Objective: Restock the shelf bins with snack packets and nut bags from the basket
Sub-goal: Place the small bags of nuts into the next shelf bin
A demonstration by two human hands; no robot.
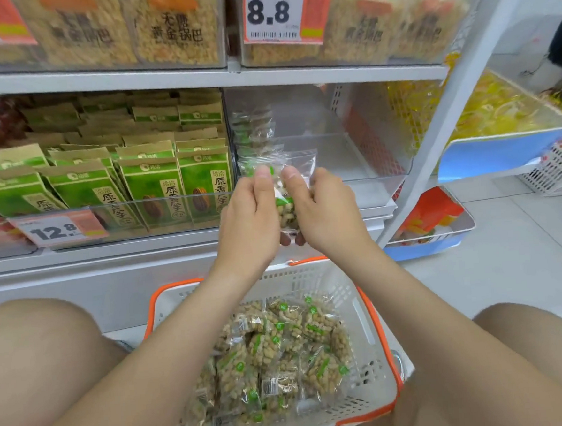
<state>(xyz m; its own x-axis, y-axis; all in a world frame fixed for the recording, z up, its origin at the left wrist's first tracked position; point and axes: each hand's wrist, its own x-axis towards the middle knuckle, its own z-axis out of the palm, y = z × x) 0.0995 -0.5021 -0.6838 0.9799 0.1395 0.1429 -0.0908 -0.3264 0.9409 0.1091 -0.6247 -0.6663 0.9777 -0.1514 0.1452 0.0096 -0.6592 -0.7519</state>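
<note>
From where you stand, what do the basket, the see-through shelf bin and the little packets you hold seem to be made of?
Basket: moulded plastic, matt white with an orange rim, judging by its slotted walls. Shelf bin: rigid clear plastic, probably acrylic; glossy, and what lies behind shows through. Packets: thin clear glossy film, likely plastic; it crinkles, glints and shows the contents.

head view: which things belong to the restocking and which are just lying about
In the job: nut bag, held by left hand and right hand; basket; spare bags in it; clear bin behind.
Lying about: green seed packs; rice crisps; 8.8 tag; yellow packets.
</note>
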